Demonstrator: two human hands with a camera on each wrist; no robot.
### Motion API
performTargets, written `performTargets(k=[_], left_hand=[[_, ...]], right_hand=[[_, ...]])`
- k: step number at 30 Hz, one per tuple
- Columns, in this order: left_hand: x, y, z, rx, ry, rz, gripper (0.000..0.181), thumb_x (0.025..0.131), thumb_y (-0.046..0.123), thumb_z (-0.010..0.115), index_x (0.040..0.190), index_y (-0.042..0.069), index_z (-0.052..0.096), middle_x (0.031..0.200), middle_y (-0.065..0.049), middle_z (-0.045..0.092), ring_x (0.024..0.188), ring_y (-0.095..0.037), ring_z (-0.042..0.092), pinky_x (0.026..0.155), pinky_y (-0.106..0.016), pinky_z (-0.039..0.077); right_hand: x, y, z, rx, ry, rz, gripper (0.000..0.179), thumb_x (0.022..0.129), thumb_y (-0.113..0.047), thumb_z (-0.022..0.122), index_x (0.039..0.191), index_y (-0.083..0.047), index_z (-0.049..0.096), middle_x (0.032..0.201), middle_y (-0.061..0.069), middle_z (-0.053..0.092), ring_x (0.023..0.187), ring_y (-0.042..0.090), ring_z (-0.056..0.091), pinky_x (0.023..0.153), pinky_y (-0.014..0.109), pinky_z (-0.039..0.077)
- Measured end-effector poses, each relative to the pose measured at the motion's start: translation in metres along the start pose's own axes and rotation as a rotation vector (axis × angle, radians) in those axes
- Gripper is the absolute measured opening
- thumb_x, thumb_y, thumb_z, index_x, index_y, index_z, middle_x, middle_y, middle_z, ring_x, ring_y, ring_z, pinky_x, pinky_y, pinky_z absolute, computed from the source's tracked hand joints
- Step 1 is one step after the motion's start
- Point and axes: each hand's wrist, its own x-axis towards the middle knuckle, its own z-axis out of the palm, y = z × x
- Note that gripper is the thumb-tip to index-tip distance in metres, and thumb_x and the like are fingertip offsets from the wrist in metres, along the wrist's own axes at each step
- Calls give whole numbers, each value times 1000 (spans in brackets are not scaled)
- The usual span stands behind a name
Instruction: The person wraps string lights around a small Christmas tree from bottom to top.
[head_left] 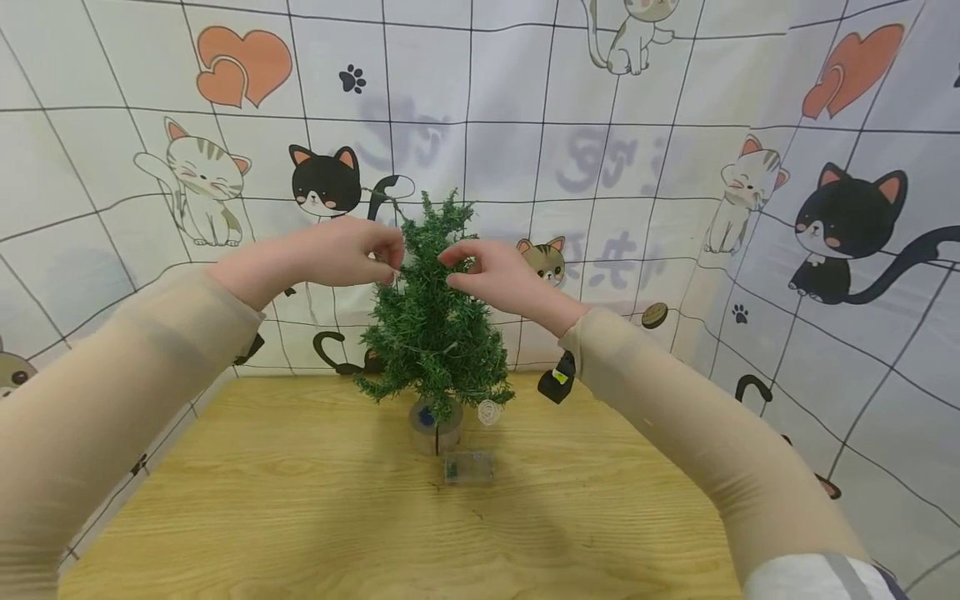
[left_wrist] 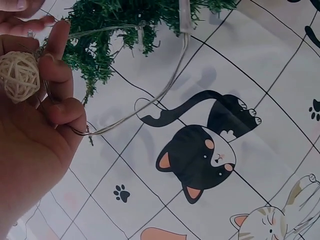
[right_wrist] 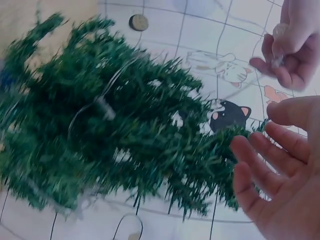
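A small green artificial Christmas tree [head_left: 435, 333] stands between my hands. My left hand [head_left: 345, 252], to the left of its upper part, pinches the thin wire [left_wrist: 142, 107] of a light string with curled fingers. A pale woven ball [left_wrist: 20, 77] on that string sits against the left palm. The wire loops from the fingers back toward the branches. Near the right side of the treetop is my right hand [head_left: 498, 273], its fingers loosely bent and holding nothing in the right wrist view. More wire [right_wrist: 117, 77] lies across the tree's foliage.
The tree rises from a round translucent base [head_left: 437, 437] on the wooden table [head_left: 300, 500]. In front lies a clear box [head_left: 469, 468], and a white woven ball [head_left: 488, 412] hangs at the lower right branches. A cat-patterned curtain [head_left: 495, 75] closes off the back and sides.
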Motion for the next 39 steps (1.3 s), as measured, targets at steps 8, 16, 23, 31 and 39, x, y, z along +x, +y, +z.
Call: performTargets(k=[8, 16, 23, 31, 39], left_hand=[[15, 9, -2, 2, -8, 11, 11, 93, 13, 54, 102, 9, 57, 108, -7, 63, 86, -25, 54, 74, -41, 41], [21, 14, -3, -34, -22, 21, 10, 92, 11, 51, 101, 10, 57, 103, -5, 65, 88, -25, 54, 75, -41, 40], [22, 11, -4, 7, -20, 4, 16, 96, 21, 54, 107, 12, 62, 93, -3, 65, 78, -23, 54, 70, -39, 42], [18, 4, -7, 54, 20, -70, 29, 99, 33, 52, 115, 12, 64, 91, -4, 66, 74, -21, 56, 68, -39, 43], [11, -8, -8, 91, 34, -91, 22, 94, 21, 53, 106, 11, 69, 81, -1, 63, 70, -20, 54, 65, -37, 42]], right_hand=[[17, -12, 7, 295, -75, 48, 55, 97, -9, 57, 148, -15, 36, 138, 5, 53, 100, 31, 62, 75, 47, 47], [23, -9, 13, 243, -105, -15, 31, 97, -14, 58, 127, -7, 61, 120, 7, 64, 94, 29, 63, 78, 44, 49], [23, -2, 11, 84, -40, -36, 23, 98, -16, 57, 116, -5, 66, 107, 10, 68, 85, 29, 64, 68, 32, 49], [18, 6, 9, 67, -5, 2, 22, 99, -19, 55, 113, -4, 64, 105, 12, 66, 82, 27, 62, 70, 33, 49], [9, 22, 12, -10, 35, 25, 19, 98, -20, 59, 108, -6, 67, 99, 6, 67, 81, 19, 59, 74, 34, 47]])
